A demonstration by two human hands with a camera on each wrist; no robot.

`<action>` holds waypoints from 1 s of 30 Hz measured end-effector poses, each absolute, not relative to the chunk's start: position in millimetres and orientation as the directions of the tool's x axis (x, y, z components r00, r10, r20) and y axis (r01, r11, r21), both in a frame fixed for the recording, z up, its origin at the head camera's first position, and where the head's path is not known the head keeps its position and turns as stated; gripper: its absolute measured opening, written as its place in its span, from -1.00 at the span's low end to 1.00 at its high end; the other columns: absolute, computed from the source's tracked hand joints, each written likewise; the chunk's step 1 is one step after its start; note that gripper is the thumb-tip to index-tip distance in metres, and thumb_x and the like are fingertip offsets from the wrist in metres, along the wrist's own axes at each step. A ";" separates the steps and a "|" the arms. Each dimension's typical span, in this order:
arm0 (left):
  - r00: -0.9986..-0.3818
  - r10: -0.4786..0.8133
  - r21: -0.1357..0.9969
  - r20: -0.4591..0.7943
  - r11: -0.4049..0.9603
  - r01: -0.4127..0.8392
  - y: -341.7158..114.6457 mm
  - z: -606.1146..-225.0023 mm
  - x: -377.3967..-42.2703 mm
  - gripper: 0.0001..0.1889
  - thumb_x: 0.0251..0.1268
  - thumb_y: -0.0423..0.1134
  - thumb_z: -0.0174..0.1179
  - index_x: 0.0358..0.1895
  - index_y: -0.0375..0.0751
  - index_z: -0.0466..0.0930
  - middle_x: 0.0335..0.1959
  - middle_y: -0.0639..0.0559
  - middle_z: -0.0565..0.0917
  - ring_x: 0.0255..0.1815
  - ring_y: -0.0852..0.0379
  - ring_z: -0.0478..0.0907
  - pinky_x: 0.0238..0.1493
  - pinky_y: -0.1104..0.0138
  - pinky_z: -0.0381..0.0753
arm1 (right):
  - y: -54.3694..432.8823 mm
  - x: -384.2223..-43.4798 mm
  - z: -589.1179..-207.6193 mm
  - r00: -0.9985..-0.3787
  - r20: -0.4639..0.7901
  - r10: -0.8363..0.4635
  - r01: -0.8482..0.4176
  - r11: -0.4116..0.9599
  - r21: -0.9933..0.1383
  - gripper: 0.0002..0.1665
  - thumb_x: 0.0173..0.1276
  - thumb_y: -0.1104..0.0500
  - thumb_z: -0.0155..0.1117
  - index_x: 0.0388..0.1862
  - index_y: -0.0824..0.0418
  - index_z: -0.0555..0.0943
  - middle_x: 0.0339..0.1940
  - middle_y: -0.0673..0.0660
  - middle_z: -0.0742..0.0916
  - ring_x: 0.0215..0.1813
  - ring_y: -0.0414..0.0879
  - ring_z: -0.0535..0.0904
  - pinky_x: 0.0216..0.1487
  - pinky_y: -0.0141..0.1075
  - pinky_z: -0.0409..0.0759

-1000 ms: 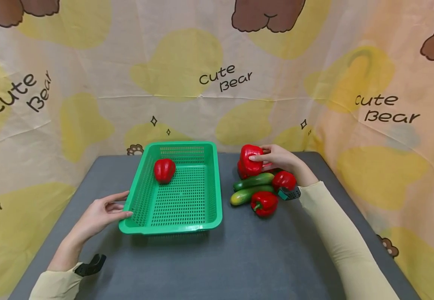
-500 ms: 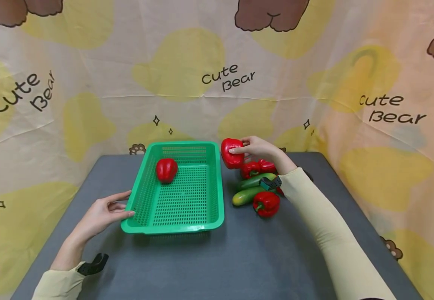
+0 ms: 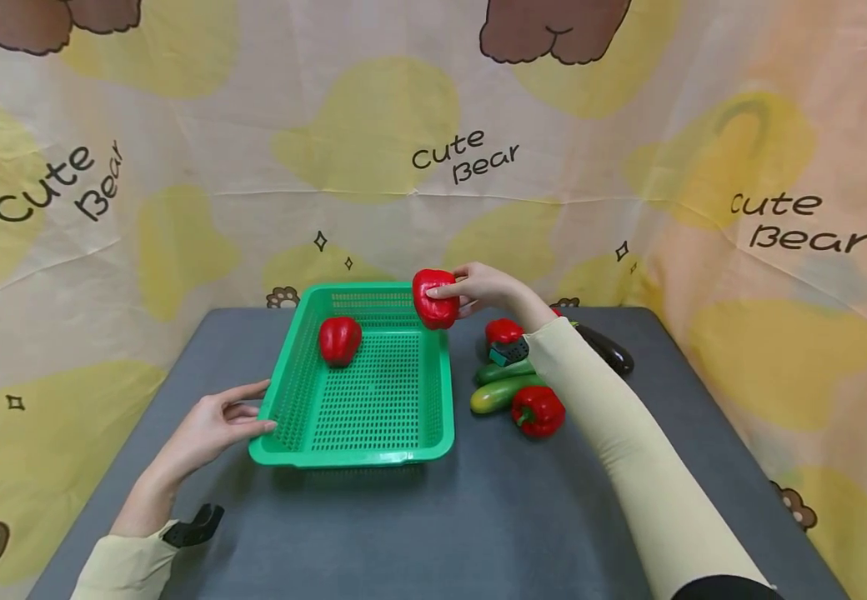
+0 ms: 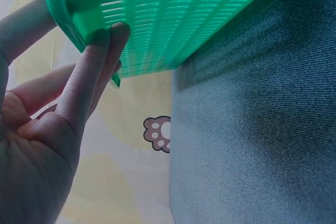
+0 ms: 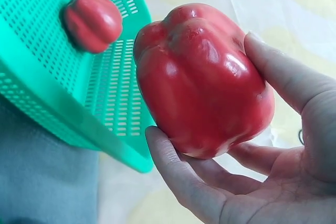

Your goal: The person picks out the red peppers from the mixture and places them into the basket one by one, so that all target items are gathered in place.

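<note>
My right hand (image 3: 482, 287) grips a red bell pepper (image 3: 434, 300) above the far right corner of the green plastic basket (image 3: 358, 457). In the right wrist view this bell pepper (image 5: 202, 85) sits between thumb and fingers, apart from the basket wall. A second red bell pepper (image 3: 340, 341) lies inside the basket at the far left. My left hand (image 3: 212, 429) holds the basket's left rim, thumb on the near part; in the left wrist view its fingers (image 4: 86, 77) touch the slotted side wall.
Right of the basket lie a red bell pepper (image 3: 538, 411), a yellow-green cucumber (image 3: 504, 394), a darker cucumber (image 3: 504, 370) and another red bell pepper (image 3: 504, 330). A dark eggplant (image 3: 608, 350) lies partly behind the right sleeve. Patterned cloth (image 3: 373, 125) hangs behind the grey table (image 3: 343, 533).
My right hand has lifted the red bell pepper from the pile and carried it left to the basket's far right corner. The left hand keeps its hold on the rim.
</note>
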State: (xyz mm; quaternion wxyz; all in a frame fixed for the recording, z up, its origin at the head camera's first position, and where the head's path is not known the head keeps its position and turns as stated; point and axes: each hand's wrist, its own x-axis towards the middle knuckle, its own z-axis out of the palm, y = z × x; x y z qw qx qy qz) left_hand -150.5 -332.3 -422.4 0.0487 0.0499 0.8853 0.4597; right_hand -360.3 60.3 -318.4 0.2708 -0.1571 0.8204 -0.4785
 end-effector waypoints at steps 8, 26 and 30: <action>-0.991 0.129 0.819 -0.028 0.572 0.052 -333.9 -420.8 -149.9 -0.23 0.13 -0.02 0.35 0.39 -0.20 0.27 -0.09 -0.16 0.70 -0.17 0.34 0.65 -0.20 0.43 0.58 | 34.8 -373.5 -327.0 -0.782 -0.306 -0.543 0.002 0.489 -0.873 -0.35 0.26 -0.03 0.31 0.25 0.25 0.43 0.07 0.17 0.62 -0.12 0.01 0.66 0.01 -0.06 0.60; -0.991 0.133 0.844 -0.031 0.534 0.045 -330.8 -421.3 -148.6 -0.23 0.12 -0.05 0.35 0.39 -0.22 0.27 -0.07 -0.19 0.69 -0.15 0.29 0.66 -0.19 0.44 0.58 | -11.3 -391.1 -367.7 -0.744 -0.434 -0.507 0.190 0.462 -0.866 -0.36 0.22 0.01 0.37 0.13 0.35 0.39 0.12 0.19 0.53 -0.01 0.03 0.54 0.16 0.02 0.49; -0.991 0.131 0.837 -0.024 0.545 0.052 -331.7 -420.7 -148.2 -0.24 0.13 -0.06 0.35 0.38 -0.23 0.28 -0.07 -0.18 0.69 -0.14 0.28 0.66 -0.19 0.44 0.58 | -19.3 -392.6 -375.7 -0.734 -0.451 -0.508 0.224 0.446 -0.867 -0.26 0.22 0.04 0.37 0.26 0.35 0.32 0.24 0.23 0.45 0.11 0.10 0.50 0.20 0.05 0.45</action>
